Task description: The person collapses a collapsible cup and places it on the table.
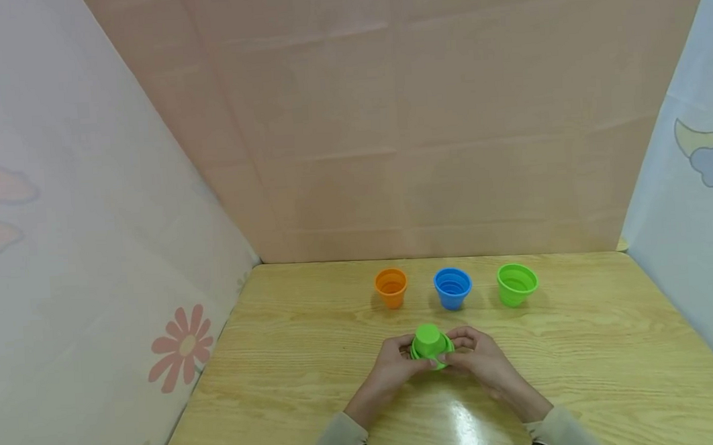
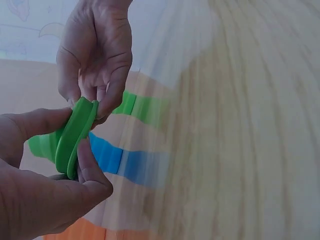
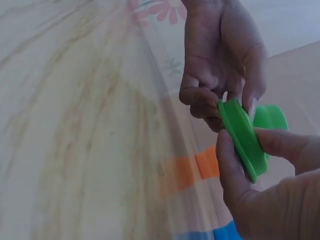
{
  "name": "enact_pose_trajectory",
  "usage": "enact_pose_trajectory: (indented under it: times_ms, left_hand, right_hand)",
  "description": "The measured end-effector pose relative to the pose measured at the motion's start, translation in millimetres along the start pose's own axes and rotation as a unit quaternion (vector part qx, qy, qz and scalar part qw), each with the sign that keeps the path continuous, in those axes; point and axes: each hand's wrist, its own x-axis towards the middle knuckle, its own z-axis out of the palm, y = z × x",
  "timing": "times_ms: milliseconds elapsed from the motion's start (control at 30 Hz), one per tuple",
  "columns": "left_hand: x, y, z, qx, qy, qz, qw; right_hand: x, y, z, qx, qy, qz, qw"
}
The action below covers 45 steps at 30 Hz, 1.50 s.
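Note:
A partly folded green collapsible cup (image 1: 428,338) is held between both hands, its narrow base turned up toward the head camera. On its left side the left hand (image 1: 393,362) pinches the rim band, thumb on the near side. The right hand (image 1: 482,360) grips the opposite side in the same way. The left wrist view shows the cup's wide band (image 2: 74,137) on edge between thumbs and fingers. From the right wrist, the smaller base section (image 3: 272,117) juts out beyond that band.
Behind the hands, an orange cup (image 1: 391,288), a blue cup (image 1: 453,288) and another green cup (image 1: 517,284) stand unfolded in a row on the wooden table (image 1: 291,360). A plain cloth wall (image 1: 413,145) rises at the table's back edge, with patterned cloth at both sides.

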Motion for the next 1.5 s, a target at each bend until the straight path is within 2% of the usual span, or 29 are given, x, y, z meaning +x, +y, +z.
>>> enact_pose_trajectory:
  times_ms: [133, 367, 533, 800, 1100, 1500]
  left_hand:
    - [0.5, -1.8, 1.8, 0.019, 0.007, 0.004, 0.9998]
    - [1.9, -4.0, -5.2, -0.001, -0.040, 0.005, 0.9992]
    - [1.7, -5.6, -10.0, 0.001, -0.046, -0.007, 0.9989]
    - [2.3, -7.6, -12.4, -0.026, -0.060, -0.005, 0.9978]
    - [0.1, -3.4, -15.5, -0.002, -0.053, -0.027, 0.9982]
    - [0.4, 3.9, -22.3, -0.062, -0.091, -0.050, 0.9927]
  right_hand:
    - [-2.8, 2.0, 1.0, 0.003, -0.005, 0.005, 1.0000]
    - [-4.1, 6.7, -10.0, 0.052, -0.060, 0.014, 0.9968]
    - [-4.0, 9.6, -17.9, 0.084, -0.090, 0.026, 0.9920]
    - [-6.0, 4.4, -20.5, 0.106, -0.097, 0.030, 0.9892]
    - [-5.8, 8.5, -24.8, 0.096, -0.114, 0.016, 0.9887]
    - [-4.2, 5.2, -20.2, 0.088, -0.118, 0.003, 0.9892]
